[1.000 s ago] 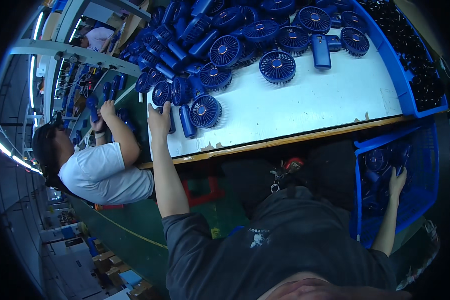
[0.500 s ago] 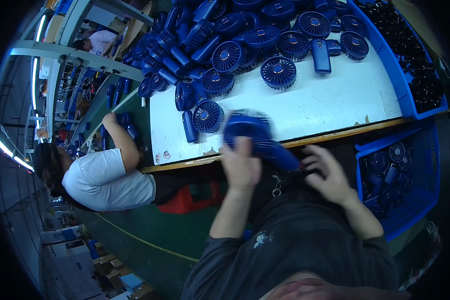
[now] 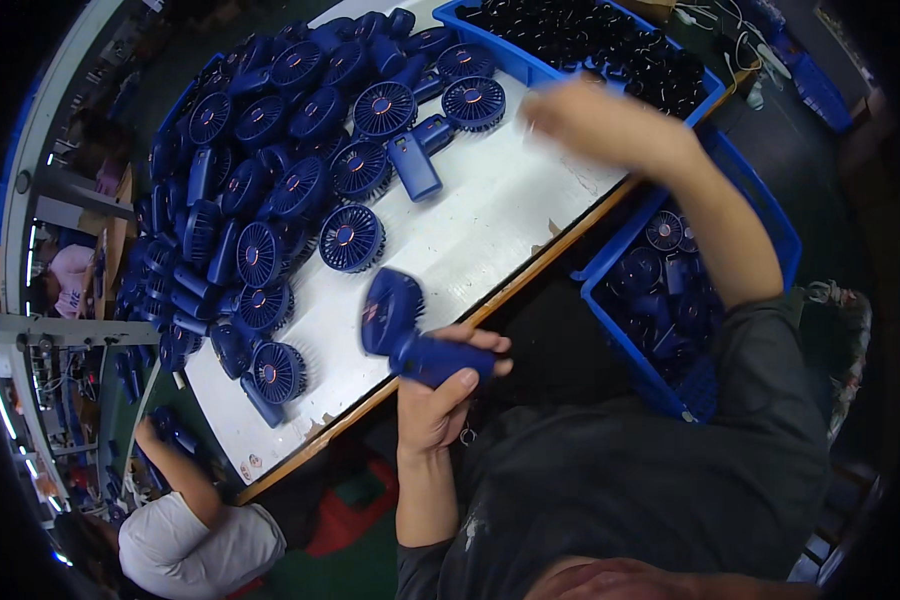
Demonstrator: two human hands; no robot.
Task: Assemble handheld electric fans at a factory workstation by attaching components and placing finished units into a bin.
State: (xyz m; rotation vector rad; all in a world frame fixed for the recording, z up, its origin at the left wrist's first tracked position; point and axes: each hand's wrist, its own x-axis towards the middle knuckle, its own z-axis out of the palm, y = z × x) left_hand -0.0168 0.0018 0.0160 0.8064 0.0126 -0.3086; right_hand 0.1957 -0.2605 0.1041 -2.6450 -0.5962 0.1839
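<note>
My left hand point(image 3: 433, 408) is closed round the handle of a blue handheld fan point(image 3: 394, 312), whose round head points away from me above the table's front edge. Smeared by motion, my right hand point(image 3: 562, 112) is stretched out near the wall of a blue bin point(image 3: 710, 108) filled with small black parts point(image 3: 580, 35); its fingers cannot be made out. A large heap of similar blue fans point(image 3: 300, 185) covers the far and left part of the white table point(image 3: 490, 225). One loose fan point(image 3: 352, 238) lies close beyond the held one.
Below the table's right edge stands a blue crate point(image 3: 630, 372) with several fans inside. The wooden table edge point(image 3: 570, 240) runs between me and the heap. At the lower left a person in a white shirt point(image 3: 195, 535) works beside a red stool point(image 3: 355, 515).
My view has turned to the right. The right hand has gone from beside the fan out to the bin of black parts. The left hand still grips the fan, now with its handle pointing right.
</note>
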